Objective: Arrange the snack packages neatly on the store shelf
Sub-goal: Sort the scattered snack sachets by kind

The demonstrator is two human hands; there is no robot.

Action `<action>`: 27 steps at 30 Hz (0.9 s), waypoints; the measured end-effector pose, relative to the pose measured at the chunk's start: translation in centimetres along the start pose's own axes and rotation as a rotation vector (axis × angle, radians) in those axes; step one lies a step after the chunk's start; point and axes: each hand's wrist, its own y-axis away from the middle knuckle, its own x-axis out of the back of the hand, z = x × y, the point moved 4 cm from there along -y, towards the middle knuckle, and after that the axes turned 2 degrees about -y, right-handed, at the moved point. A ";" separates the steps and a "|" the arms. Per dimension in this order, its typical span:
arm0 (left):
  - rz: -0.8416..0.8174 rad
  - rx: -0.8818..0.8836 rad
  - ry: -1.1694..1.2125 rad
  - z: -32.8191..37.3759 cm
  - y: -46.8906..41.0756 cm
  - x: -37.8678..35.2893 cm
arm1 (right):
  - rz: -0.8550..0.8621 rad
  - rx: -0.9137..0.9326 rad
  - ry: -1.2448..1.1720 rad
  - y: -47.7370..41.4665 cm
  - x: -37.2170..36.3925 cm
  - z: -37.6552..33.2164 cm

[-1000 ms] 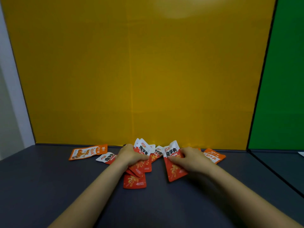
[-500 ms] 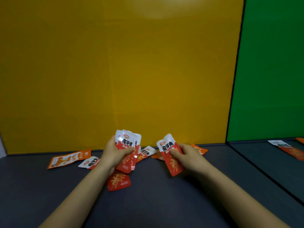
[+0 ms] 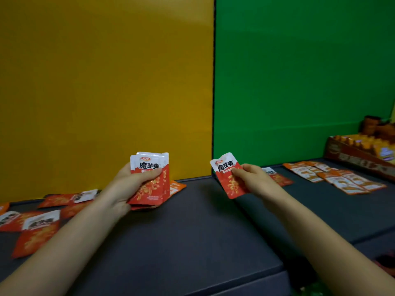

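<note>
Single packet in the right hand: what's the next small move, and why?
Probably slide the single packet onto the stack that the left hand grips: both bear the same red-and-white print, upright and facing the same way, and the right hand holds nothing else.

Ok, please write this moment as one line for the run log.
left hand: holds packet stack | right hand: pinches one packet | shelf: loose packets lie scattered

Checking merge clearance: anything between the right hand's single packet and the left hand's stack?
Nothing visible. The packet in the right hand and the stack in the left hand are apart, only shelf below the gap.
</note>
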 end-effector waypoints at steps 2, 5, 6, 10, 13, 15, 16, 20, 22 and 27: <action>-0.015 -0.003 0.011 -0.7 -0.2 -4.1 | 0.010 0.002 0.026 -0.4 3.9 1.3; -0.005 0.010 0.030 -2.1 -0.8 -10.2 | 0.004 -0.026 0.076 -1.2 9.9 3.6; 0.005 0.021 0.032 -2.6 -0.9 -12.2 | -0.017 -0.038 0.084 -1.4 11.6 4.4; 0.022 0.050 0.040 -4.5 -1.9 -18.5 | -0.125 -0.084 0.167 -3.5 15.3 6.8; 0.086 0.042 0.049 -5.0 -3.2 -21.3 | -0.129 -0.077 0.259 -6.2 15.0 7.9; 0.135 0.050 0.060 -5.2 -4.3 -22.6 | -0.102 -0.070 0.344 -8.0 14.0 8.3; 0.158 0.055 0.070 -5.5 -4.8 -23.0 | -0.092 -0.058 0.426 -8.7 13.5 8.2; 0.218 0.079 0.066 -7.2 -6.1 -23.2 | -0.025 0.003 0.729 -10.0 11.9 8.0; 0.227 0.069 0.027 -7.8 -6.4 -22.9 | 0.016 0.043 0.841 -10.2 11.5 8.1; 0.238 0.050 -0.029 -8.4 -6.9 -22.6 | 0.086 0.168 1.028 -10.4 10.9 8.2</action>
